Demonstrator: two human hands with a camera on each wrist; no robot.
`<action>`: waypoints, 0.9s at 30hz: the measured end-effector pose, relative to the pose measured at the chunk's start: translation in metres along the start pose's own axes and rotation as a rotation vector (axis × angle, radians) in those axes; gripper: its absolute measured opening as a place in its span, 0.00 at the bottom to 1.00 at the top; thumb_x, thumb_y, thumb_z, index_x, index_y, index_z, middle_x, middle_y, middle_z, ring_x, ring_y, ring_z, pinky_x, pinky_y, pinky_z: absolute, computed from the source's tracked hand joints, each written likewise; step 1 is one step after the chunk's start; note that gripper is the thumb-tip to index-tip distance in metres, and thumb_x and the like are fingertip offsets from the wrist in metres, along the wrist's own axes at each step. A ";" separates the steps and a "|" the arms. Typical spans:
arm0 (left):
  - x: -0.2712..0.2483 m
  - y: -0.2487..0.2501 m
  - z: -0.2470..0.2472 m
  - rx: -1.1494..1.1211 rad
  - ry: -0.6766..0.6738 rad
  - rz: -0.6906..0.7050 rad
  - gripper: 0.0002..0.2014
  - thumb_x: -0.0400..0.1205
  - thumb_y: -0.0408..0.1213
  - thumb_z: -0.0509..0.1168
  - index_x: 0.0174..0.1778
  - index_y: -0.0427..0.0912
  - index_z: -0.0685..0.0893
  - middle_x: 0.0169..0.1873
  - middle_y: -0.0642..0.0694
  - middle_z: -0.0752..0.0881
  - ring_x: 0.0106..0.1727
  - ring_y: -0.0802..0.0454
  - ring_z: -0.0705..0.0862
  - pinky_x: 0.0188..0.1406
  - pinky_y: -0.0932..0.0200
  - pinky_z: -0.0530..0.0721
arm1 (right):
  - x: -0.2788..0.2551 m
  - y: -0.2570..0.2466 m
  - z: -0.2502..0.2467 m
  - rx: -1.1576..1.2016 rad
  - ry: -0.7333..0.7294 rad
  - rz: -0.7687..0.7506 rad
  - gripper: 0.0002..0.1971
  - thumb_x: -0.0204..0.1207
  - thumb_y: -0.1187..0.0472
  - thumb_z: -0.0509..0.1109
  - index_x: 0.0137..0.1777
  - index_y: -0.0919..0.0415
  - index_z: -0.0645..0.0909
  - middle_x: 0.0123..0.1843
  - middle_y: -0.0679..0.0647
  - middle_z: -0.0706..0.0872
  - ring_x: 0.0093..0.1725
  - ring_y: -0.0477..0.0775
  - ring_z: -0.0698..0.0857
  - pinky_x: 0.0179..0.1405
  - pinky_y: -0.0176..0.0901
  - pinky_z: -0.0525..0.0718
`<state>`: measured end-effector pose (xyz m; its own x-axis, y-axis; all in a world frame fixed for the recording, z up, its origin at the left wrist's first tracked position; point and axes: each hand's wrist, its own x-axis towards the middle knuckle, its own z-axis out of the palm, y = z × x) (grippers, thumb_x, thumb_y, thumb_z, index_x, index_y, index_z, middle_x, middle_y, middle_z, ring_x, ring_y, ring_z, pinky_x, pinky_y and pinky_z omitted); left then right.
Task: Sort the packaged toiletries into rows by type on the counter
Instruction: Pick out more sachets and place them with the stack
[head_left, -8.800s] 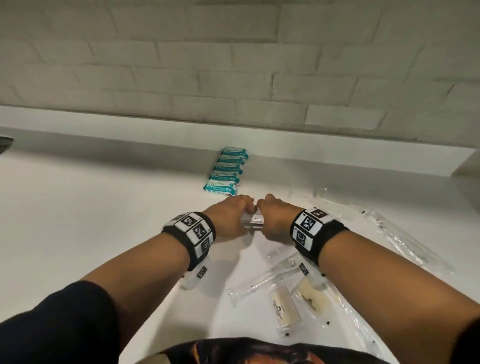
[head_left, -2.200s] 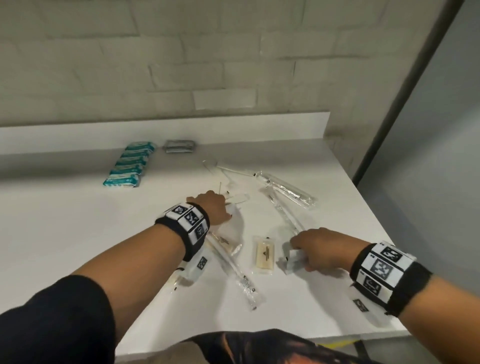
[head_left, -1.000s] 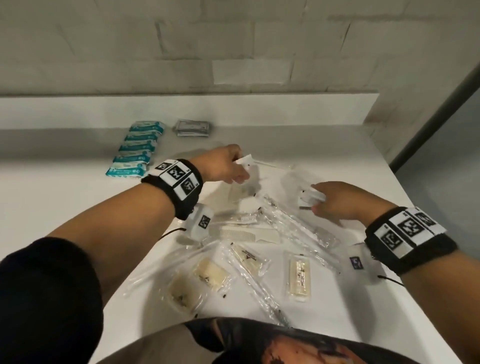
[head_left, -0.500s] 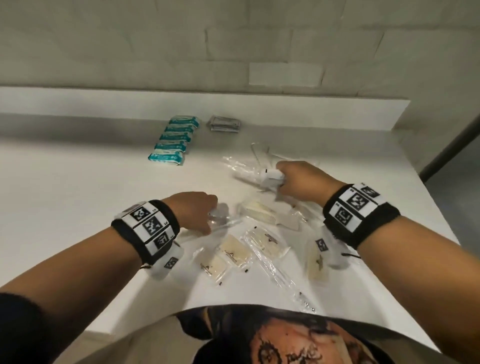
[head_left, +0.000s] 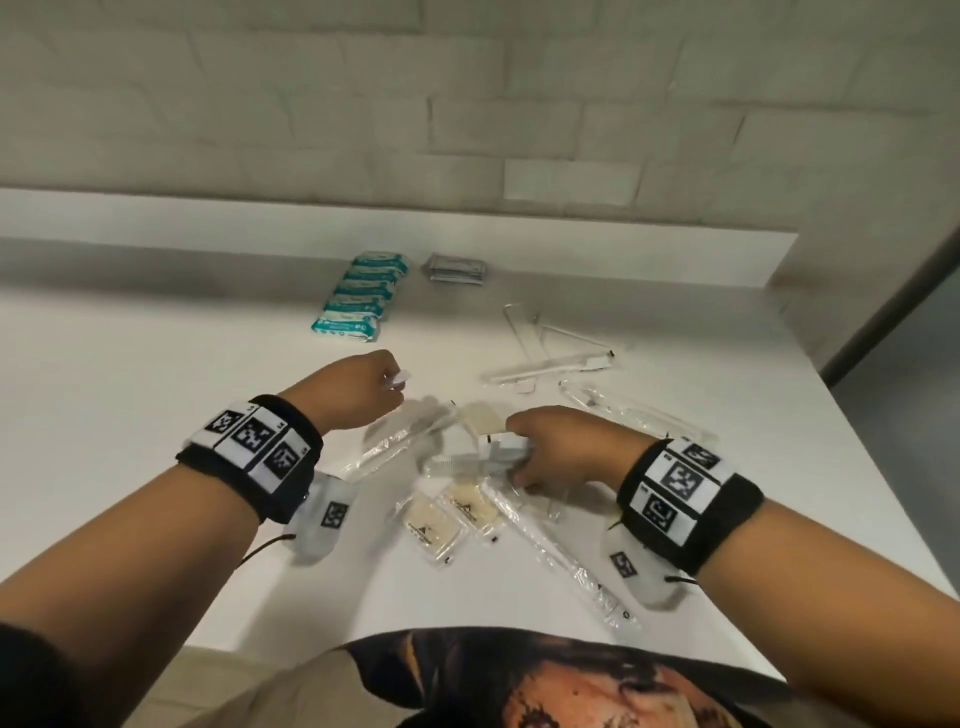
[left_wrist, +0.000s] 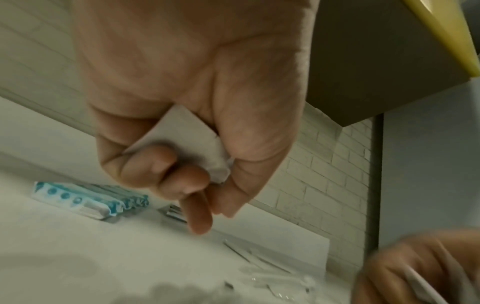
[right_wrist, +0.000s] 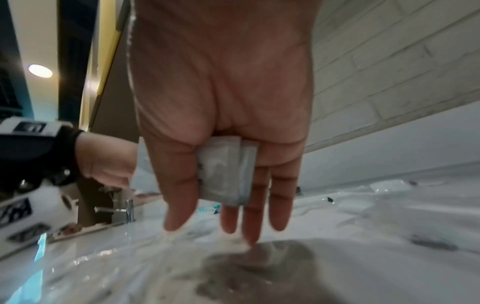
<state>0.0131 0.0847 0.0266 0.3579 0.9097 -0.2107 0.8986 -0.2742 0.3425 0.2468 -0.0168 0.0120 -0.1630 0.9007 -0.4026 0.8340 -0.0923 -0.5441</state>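
Left hand (head_left: 358, 387) grips a small white paper sachet (left_wrist: 179, 142); the grey stack of flat foil sachets (head_left: 456, 267) lies ahead by the backsplash, nearer it; right hand (head_left: 563, 449) clutches two grey packets (right_wrist: 228, 174).

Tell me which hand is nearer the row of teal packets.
Left. The left hand is just in front of the teal packets, while the right hand is farther back and to the right, over the loose clear-wrapped items.

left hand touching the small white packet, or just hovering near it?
Touching. The left wrist view shows the left hand with fingers curled round the small white packet, pressed against the palm.
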 end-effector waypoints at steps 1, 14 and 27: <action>-0.001 0.004 0.004 0.009 0.002 0.040 0.08 0.82 0.44 0.62 0.51 0.45 0.77 0.48 0.47 0.84 0.47 0.48 0.81 0.41 0.56 0.74 | 0.000 -0.001 -0.004 -0.040 0.019 -0.001 0.08 0.73 0.61 0.75 0.48 0.53 0.79 0.40 0.44 0.81 0.33 0.39 0.78 0.16 0.23 0.70; 0.017 0.064 0.043 -0.434 -0.023 0.255 0.19 0.88 0.51 0.53 0.70 0.51 0.78 0.64 0.50 0.84 0.65 0.51 0.80 0.63 0.54 0.76 | -0.019 0.034 -0.050 0.430 0.500 0.176 0.12 0.72 0.61 0.78 0.53 0.60 0.83 0.39 0.47 0.85 0.39 0.48 0.84 0.36 0.34 0.77; 0.001 0.108 0.041 -1.490 -0.392 0.181 0.19 0.87 0.47 0.56 0.70 0.44 0.78 0.57 0.37 0.86 0.49 0.40 0.87 0.47 0.47 0.90 | 0.002 0.008 -0.035 0.973 0.453 -0.077 0.12 0.81 0.62 0.67 0.63 0.64 0.79 0.55 0.61 0.88 0.49 0.58 0.87 0.49 0.52 0.85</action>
<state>0.1208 0.0431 0.0263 0.6857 0.6987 -0.2040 -0.1339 0.3966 0.9082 0.2720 -0.0011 0.0328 0.1804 0.9735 -0.1407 0.0191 -0.1465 -0.9890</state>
